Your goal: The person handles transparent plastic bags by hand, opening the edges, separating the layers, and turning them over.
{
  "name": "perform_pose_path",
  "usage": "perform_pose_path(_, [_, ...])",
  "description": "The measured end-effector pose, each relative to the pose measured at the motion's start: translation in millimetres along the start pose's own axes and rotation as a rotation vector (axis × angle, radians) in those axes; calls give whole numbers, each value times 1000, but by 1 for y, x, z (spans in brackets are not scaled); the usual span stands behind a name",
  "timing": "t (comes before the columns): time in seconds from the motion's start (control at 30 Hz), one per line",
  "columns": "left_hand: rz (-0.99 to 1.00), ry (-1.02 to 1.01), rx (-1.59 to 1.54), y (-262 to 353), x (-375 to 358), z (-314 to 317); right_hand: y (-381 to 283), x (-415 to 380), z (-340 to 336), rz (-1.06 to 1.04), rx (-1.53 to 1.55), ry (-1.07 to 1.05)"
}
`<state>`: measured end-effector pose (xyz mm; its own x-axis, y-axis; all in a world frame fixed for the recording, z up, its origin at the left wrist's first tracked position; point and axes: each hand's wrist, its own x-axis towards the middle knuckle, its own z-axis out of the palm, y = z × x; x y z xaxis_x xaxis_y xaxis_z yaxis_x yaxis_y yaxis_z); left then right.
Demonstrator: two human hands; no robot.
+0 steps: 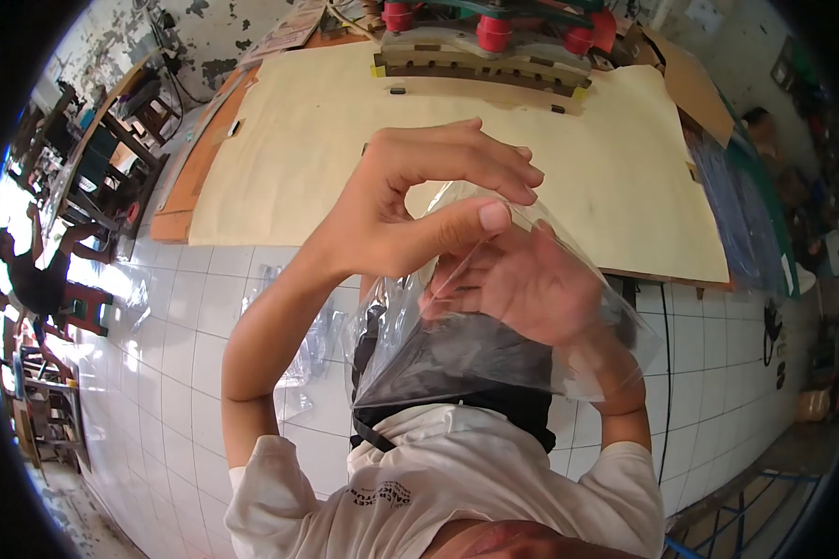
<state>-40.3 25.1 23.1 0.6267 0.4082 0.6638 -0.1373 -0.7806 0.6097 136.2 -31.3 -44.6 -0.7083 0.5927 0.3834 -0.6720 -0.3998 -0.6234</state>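
Observation:
My left hand [429, 200] is curved above the lap, its thumb and fingers apart with a gap between them. Near its thumb hangs a clear plastic sheet or bag [438, 359], wide toward the lap and narrowing toward the hands. My right hand [531, 284], slightly blurred, has its palm up and fingers spread behind or inside the clear plastic. Whether its hidden fingertips press on the film cannot be made out.
A cream-covered table [289, 140] stands ahead, bearing a green and red machine [494, 37] at its far edge. Clear plastic pieces [298, 354] lie on the tiled floor at left. Cardboard [685, 84] is at the right. Another person [37, 275] sits far left.

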Motion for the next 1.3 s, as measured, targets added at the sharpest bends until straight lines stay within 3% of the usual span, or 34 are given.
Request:
perform_pose_path(0.2, [66, 44, 38, -1, 3, 2, -16, 6, 6, 128, -24, 84])
perform_pose_path(0.4, [-62, 151, -38, -12, 10, 9, -30, 6, 4, 191, -29, 124])
perform_pose_path(0.53, [-188, 382, -198, -27, 25, 1, -35, -6, 13, 275, -87, 137])
perform_pose_path(0.63, [-299, 474, -274, -43, 32, -21, -42, -25, 3, 237, -93, 55])
perform_pose_path(0.7, [-416, 573, -305, -53, 34, -34, -51, -36, -1, 103, -81, -58])
perform_pose_path(0.83, [-486, 700, -324, -87, 33, -44, -78, -55, -7, -59, -63, -93])
perform_pose_path(1.03, [-630, 811, -344, -112, 19, -44, -125, -79, -31, -340, 27, 136])
perform_pose_path(1.1, [-626, 836, -348, -119, 9, -47, -136, -91, -41, -280, -9, 340])
perform_pose_path(1.23, [-623, 951, -284, -115, -5, -47, -129, -117, -34, -113, -239, 471])
perform_pose_path(1.3, [-601, 961, -274, -114, -11, -46, -119, -131, -33, 85, -737, 585])
